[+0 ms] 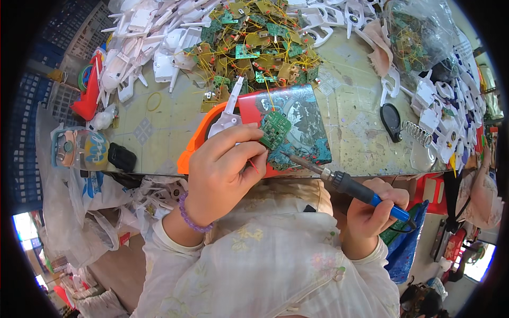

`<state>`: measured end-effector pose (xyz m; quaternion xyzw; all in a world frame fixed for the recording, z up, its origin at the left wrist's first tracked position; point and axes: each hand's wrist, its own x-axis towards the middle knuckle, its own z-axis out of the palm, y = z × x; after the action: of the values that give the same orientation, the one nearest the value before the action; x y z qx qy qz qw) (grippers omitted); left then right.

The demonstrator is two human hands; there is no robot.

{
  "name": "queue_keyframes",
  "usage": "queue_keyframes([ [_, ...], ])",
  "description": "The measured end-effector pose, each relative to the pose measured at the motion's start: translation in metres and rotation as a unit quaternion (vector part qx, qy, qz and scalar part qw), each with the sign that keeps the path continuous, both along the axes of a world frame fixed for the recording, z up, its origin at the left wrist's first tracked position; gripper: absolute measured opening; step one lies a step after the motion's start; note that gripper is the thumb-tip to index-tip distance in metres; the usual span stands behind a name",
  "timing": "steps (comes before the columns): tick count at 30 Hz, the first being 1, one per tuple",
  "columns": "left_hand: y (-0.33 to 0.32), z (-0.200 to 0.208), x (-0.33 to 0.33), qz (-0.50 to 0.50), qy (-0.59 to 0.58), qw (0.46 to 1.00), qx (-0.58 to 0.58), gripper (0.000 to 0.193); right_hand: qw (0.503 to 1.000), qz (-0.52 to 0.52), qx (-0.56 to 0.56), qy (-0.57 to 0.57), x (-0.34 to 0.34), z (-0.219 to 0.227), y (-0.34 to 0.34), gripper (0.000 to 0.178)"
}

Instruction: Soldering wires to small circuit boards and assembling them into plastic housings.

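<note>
My left hand (222, 164), a purple bead bracelet at its wrist, pinches a small green circuit board (275, 130) by its left edge. A short red wire (254, 166) sticks out below those fingers. My right hand (375, 205) is closed round the blue handle of a soldering iron (350, 186). Its tip points left and lies just below the board; whether they touch I cannot tell. Under the board is a worn red and grey flat piece (305, 114). A white plastic housing (228, 115) with a long stem lies behind my left hand, by an orange rim (192, 146).
Circuit boards with yellow wires (260, 47) form a heap at the back. White plastic housings (140, 53) pile up at the left and the far right. A coiled metal spring (417, 132) and a black oval ring (391, 122) lie right. A clear bottle (79, 148) lies left.
</note>
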<state>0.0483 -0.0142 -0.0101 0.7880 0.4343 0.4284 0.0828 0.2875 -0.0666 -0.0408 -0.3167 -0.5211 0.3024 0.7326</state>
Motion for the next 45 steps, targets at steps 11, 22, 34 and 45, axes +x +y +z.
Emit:
queue_keyframes([
  [11, 0.0002, -0.0016, 0.0007, 0.012, 0.011, 1.0, 0.003, 0.021, 0.999, 0.002, -0.018, -0.03, -0.003, 0.0004, 0.0049, 0.02],
  [22, -0.0011, -0.0038, 0.0009, 0.015, 0.01, 1.0, 0.006, 0.022, 0.999, 0.011, -0.022, -0.027, -0.0039, 0.0016, 0.0037, 0.019],
  [34, -0.0005, -0.0041, 0.0027, 0.023, 0.004, 1.0, 0.007, 0.021, 0.999, 0.014, -0.017, -0.028, -0.0037, 0.0011, 0.005, 0.018],
  [45, -0.0006, -0.0052, 0.0034, 0.023, 0.004, 1.0, 0.017, 0.022, 0.999, 0.015, -0.023, -0.03, -0.004, 0.0022, 0.0042, 0.018],
])
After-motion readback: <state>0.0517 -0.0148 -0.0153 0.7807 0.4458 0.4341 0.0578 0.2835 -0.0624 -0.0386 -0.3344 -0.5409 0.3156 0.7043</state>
